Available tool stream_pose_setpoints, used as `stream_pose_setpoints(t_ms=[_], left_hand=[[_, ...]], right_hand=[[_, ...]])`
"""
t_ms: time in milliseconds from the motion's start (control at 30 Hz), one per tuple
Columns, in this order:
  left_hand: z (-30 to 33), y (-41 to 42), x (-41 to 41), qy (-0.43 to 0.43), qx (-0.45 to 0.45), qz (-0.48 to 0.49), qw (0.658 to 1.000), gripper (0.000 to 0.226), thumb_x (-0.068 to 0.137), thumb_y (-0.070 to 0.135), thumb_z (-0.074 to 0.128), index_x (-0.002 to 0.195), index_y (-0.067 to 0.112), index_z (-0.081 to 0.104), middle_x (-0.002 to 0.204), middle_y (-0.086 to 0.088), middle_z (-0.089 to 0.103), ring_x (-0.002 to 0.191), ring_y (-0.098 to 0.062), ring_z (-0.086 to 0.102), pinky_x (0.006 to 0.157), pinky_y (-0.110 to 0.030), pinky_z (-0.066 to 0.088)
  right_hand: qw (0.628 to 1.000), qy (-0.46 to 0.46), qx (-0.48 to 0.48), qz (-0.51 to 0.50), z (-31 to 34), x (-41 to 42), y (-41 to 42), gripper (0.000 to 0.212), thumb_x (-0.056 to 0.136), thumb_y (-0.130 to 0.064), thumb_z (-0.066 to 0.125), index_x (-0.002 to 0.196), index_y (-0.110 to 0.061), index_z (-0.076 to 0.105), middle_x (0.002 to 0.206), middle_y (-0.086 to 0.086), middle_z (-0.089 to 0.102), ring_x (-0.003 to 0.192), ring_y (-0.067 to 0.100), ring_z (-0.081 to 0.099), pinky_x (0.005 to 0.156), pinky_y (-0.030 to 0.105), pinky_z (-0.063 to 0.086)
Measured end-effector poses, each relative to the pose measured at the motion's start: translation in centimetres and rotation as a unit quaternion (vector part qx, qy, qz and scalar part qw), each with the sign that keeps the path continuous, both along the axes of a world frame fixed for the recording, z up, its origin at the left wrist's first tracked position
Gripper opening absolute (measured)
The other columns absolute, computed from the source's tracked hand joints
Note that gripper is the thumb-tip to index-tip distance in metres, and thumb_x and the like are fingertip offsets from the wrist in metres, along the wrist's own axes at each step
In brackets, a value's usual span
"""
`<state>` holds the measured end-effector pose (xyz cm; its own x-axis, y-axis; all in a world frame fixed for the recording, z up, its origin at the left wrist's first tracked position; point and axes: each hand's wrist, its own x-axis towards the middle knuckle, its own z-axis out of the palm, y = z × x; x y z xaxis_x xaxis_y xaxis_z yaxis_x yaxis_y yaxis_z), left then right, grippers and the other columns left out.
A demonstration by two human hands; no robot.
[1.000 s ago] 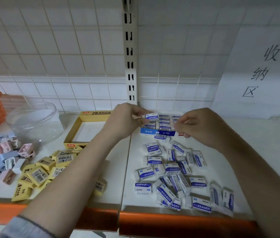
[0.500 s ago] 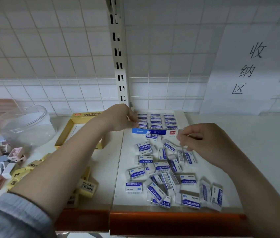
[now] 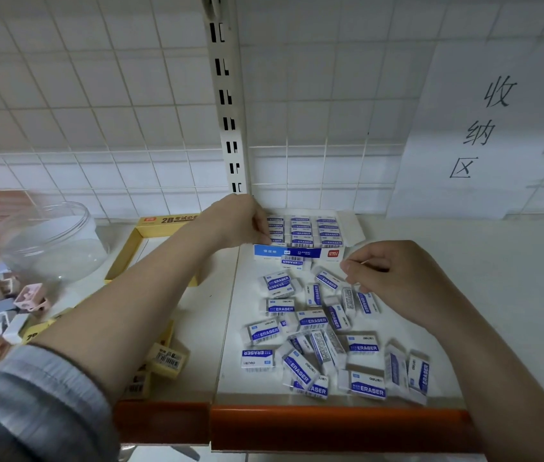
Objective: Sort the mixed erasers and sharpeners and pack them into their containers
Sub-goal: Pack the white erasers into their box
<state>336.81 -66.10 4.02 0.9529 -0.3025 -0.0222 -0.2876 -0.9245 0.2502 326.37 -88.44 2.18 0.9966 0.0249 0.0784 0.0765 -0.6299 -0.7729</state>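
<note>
Head view: left hand (image 3: 235, 221) at eleven o'clock pinches an eraser (image 3: 275, 233) in the blue box (image 3: 297, 253); right hand (image 3: 394, 278), curled at two o'clock, holds nothing I can make out.

The person's left arm wears a grey-blue sleeve (image 3: 30, 405), pushed up toward the elbow. Its cuff has a dark edge. The right forearm (image 3: 514, 378) is bare, with no sleeve showing.

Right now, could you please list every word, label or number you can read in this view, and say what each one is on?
"收纳区": paper sign on the wall.
"ERASER": sleeves of the loose white erasers and those packed in the blue-fronted box.
"CLASSIC": front of that box; its red logo is too small to read.
"2B": rim of the yellow box; the characters after it are blurred.
Barcode digits: unreadable.
</note>
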Motion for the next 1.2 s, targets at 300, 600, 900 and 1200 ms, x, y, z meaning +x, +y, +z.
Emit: stream_pose_setpoints(t_ms=[300,600,900,1200], left_hand=[[-0.5,-1.9,0.7,0.029,-0.041,0.048,0.998,0.043,0.069,0.055,0.073,0.073,0.014,0.061,0.074,0.0,0.062,0.068,-0.012,0.054,0.061,-0.024,0.041],[-0.2,-2.6,0.8,0.072,-0.016,0.05,0.996,0.037,0.073,0.046,0.074,0.082,0.012,0.062,0.083,-0.002,0.064,0.077,-0.017,0.058,0.069,-0.027,0.044],[-0.5,-1.6,-0.7,0.036,-0.103,0.034,0.993,0.029,0.076,0.041,0.072,0.087,0.015,0.067,0.082,0.006,0.061,0.075,-0.008,0.053,0.061,-0.019,0.04],[0.1,-1.6,-5.0,-0.072,-0.145,0.023,0.987,0.007,0.086,0.027,0.064,0.087,0.022,0.069,0.089,0.013,0.061,0.085,-0.003,0.053,0.073,-0.017,0.037]], right_hand=[[0.999,-0.012,-0.03,-0.014,-0.2,-0.8,-0.5,0.012,0.086,-0.028,0.063,0.075,-0.026,0.067,0.067,-0.009,0.07,0.062,0.008,0.065,0.059,0.017,0.044],[0.998,-0.009,-0.047,-0.032,-1.2,-1.9,-0.8,0.005,0.086,-0.031,0.065,0.082,-0.028,0.067,0.069,-0.017,0.064,0.065,-0.007,0.058,0.057,0.008,0.034],[0.993,0.045,-0.089,-0.058,-2.1,-2.1,-1.3,0.029,0.083,-0.032,0.069,0.11,-0.025,0.061,0.095,-0.007,0.061,0.076,0.0,0.055,0.057,0.011,0.034],[0.994,0.047,-0.075,-0.061,-2.1,-2.3,-0.6,0.045,0.085,-0.024,0.066,0.127,-0.023,0.051,0.086,-0.01,0.059,0.068,-0.001,0.055,0.054,0.015,0.037]])
